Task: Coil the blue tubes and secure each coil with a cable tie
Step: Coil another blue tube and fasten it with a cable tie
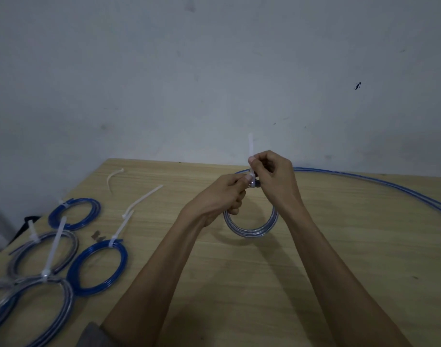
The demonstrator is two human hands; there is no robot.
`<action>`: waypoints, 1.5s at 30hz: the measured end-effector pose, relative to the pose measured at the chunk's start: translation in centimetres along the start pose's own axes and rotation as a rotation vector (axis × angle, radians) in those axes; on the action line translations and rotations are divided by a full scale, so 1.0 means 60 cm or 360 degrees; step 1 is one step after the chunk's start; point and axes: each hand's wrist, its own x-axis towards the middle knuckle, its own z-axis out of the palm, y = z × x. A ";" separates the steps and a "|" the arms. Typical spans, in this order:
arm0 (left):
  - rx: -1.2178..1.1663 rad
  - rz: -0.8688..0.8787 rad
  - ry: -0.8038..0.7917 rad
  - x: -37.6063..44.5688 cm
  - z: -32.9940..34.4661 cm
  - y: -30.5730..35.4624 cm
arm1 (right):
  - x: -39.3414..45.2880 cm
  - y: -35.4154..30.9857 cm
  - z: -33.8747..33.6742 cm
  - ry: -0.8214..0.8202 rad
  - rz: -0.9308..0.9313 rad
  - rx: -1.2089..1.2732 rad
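Above the desk point(264, 284), left hand point(223, 196) fingers grip a tube coil point(250, 227) at its top; right hand point(273, 175) fingers pinch its upright cable tie point(250, 149).

A pale, matt wood-grain surface is shown on the bench point(314, 246). Glossy, translucent blue plastic is seen in the coiled tubes point(97, 267); the cable tie point(250, 149) is of white, smooth plastic.

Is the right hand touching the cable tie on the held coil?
Touching. The head view shows the right hand with its fingers pinched on the cable tie above the coil.
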 end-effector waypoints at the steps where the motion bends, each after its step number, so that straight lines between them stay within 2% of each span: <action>1: -0.0005 -0.0009 0.0012 0.000 -0.002 0.000 | 0.001 0.000 0.001 -0.0010 -0.0007 -0.0007; 5: -0.0129 -0.0076 -0.0027 0.007 -0.004 -0.007 | 0.005 -0.004 -0.008 -0.0075 -0.0047 -0.0036; 9: -0.0078 -0.0057 -0.0081 0.010 0.010 -0.010 | 0.005 0.001 -0.016 -0.0112 0.0005 -0.0020; 20: 0.0093 0.0085 0.0147 0.008 0.024 -0.011 | 0.010 0.004 -0.021 -0.0023 0.0102 0.0064; 24: 0.0153 0.0060 0.0103 0.002 0.025 -0.018 | 0.006 0.008 -0.013 0.0029 0.0192 0.0126; 27: 0.0151 0.0024 0.0077 -0.007 0.009 -0.019 | 0.000 0.001 0.001 -0.0047 0.0194 0.0172; 31: 0.0135 0.0047 0.0202 -0.021 -0.028 -0.021 | -0.003 -0.008 0.028 -0.0179 0.0188 0.0120; 37: -0.0126 0.0011 0.0411 -0.053 -0.109 -0.027 | -0.026 -0.010 0.085 -0.0517 0.0171 0.0064; 40: -0.0136 -0.0012 0.0545 -0.076 -0.145 -0.046 | -0.035 -0.011 0.123 -0.0557 0.0134 0.0061; 42: -0.0039 -0.0022 0.0670 -0.091 -0.171 -0.061 | -0.043 -0.011 0.149 -0.0519 0.0080 0.0029; 45: 0.0357 -0.0079 0.0833 -0.107 -0.213 -0.096 | -0.060 -0.003 0.191 -0.0591 0.0082 -0.0065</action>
